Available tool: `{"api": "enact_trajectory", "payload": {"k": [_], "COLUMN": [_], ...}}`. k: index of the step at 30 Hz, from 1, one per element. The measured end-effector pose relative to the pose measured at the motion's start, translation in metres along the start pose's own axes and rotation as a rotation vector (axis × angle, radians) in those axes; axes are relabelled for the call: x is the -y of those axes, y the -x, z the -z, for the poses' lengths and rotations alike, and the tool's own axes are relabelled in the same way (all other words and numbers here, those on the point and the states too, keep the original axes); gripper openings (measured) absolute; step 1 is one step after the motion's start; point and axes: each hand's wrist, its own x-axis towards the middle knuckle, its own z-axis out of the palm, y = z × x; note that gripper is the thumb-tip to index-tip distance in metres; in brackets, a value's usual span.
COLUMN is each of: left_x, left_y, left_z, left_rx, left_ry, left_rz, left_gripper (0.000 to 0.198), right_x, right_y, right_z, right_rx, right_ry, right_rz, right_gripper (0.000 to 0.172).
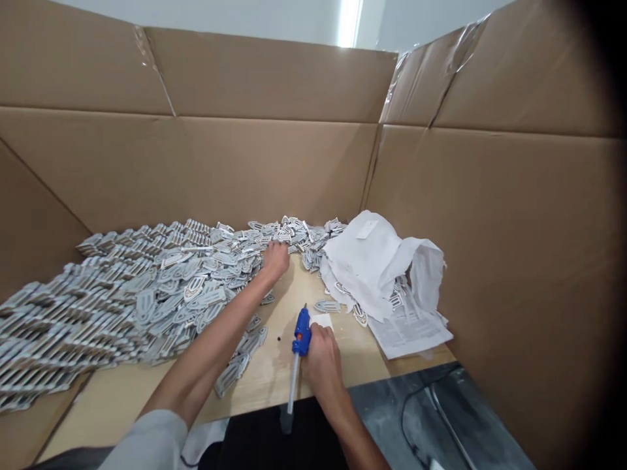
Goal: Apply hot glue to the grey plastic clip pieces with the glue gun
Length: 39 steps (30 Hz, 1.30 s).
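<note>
My right hand [322, 358] is wrapped round a blue hot glue gun [302, 331] near the front of the table. Its nozzle points away from me, and a pale glue stick [293, 384] sticks out of its back end. My left hand [277, 260] reaches to the edge of a big pile of flat grey-and-white cut-out pieces [196, 274]. Its fingers are curled down among them, and their tips are hidden, so what they hold cannot be made out. Between the hands, a few loose pieces [241, 361] lie on the wooden tabletop [289, 287].
Stacked rows of the same pieces [53, 333] fill the left side. Crumpled white paper [365, 261] covers some pieces on the right. Tall cardboard walls [274, 163] enclose the table at the back and sides. A dark cable [404, 414] lies over a grey surface at lower right.
</note>
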Motion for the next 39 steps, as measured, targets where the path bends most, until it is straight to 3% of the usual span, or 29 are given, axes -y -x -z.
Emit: {"api": "enact_trajectory", "payload": {"k": [5,10,13,18,22,25,27,29,32,35,37,39], "left_x": [0.004,-0.001,-0.004,-0.007,-0.01,-0.01,-0.011,-0.014,-0.021,-0.029,-0.035,-0.038], "left_y": [-0.024,-0.036,-0.034,-0.019,0.019,0.069,0.107,0.142,0.181,0.204,0.213,0.221], "left_z": [-0.023,-0.037,-0.036,-0.014,0.012,0.024,0.027,0.024,0.012,-0.007,-0.02,-0.031], "left_rx": [0.094,0.096,0.072,0.032,-0.117,-0.184,-0.074,0.066,0.179,0.14,0.111,0.154], "left_ry": [-0.013,-0.011,-0.013,-0.013,0.108,0.543,0.937,1.241,1.427,1.481,1.568,1.74], "left_rz": [0.005,-0.036,-0.046,-0.021,-0.002,-0.111,-0.15,-0.146,-0.086,0.001,0.079,0.165], "left_gripper": [0.036,0.035,0.039,0.044,0.047,0.032,0.02,0.015,0.015,0.012,0.019,0.031], "right_x": [-0.008,-0.017,-0.026,-0.04,-0.045,-0.041,-0.034,-0.025,-0.016,-0.015,-0.016,-0.018], "right_y": [0.004,0.004,0.001,-0.006,-0.007,-0.008,-0.01,-0.011,-0.011,-0.006,-0.002,0.002], "right_z": [0.014,0.028,0.035,0.05,0.06,0.067,0.071,0.072,0.067,0.052,0.041,0.035], "right_rx": [0.092,0.049,0.029,-0.019,-0.092,-0.136,-0.143,-0.124,-0.021,0.105,0.167,0.208], "right_ry": [-0.1,-0.469,-0.635,-0.744,-0.692,-0.762,-0.833,-0.9,-0.99,-1.079,-1.132,-1.162], "right_rz": [-0.055,-0.105,-0.174,-0.233,-0.222,-0.246,-0.26,-0.26,-0.243,-0.223,-0.218,-0.225], "right_gripper": [0.031,0.015,0.007,0.019,0.021,0.024,0.026,0.027,0.024,0.022,0.024,0.027]}}
